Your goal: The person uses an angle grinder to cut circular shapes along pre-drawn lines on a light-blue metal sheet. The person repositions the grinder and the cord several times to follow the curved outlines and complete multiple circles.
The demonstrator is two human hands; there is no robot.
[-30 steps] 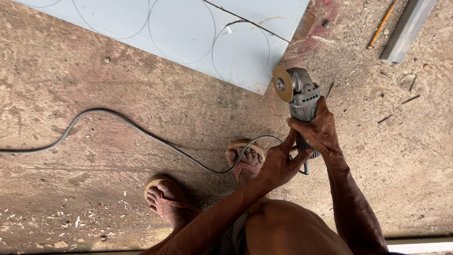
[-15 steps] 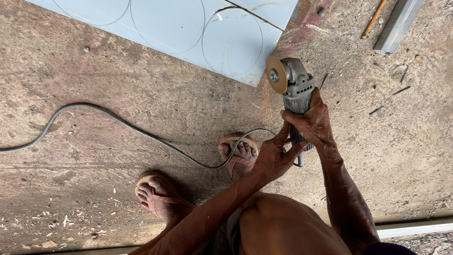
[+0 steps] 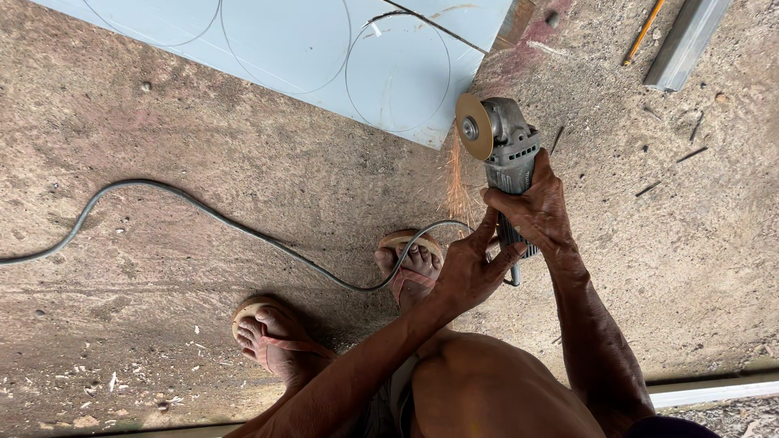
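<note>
**Grinder at the sheet corner, sparks falling toward your feet**

Your right hand [image 3: 535,212] is wrapped tight around the body of the grey angle grinder [image 3: 510,154], fingers closed over the casing just behind the head. Your left hand [image 3: 471,272] is closed more loosely at the tail end of the tool, thumb and fingers up against the rear of the body where the cord leaves it.

The cutting disc [image 3: 472,126] sits at the lower right corner of the pale blue metal sheet [image 3: 308,49], which lies flat on the concrete floor [image 3: 162,268] and is scribed with circles. A thin stream of sparks [image 3: 456,182] drops from the disc toward you.

Risks as I judge them:
- The sparks land close to your right foot [image 3: 414,268], which is in an open sandal. Bare toes in that line could get burned.
- The black power cord [image 3: 203,215] loops across the floor and passes right over that sandal. A shift of the foot could snag it and jerk the tool.
- I can see no guard on the near face of the disc; a pinch at the sheet edge could kick it back at your hands.
- Nothing visible holds the sheet down, so it could chatter or slide.

Your left foot [image 3: 272,341] is well apart from the sparks. A yellow pencil [image 3: 643,32] and a grey metal bar [image 3: 686,40] lie off to the upper right.
</note>
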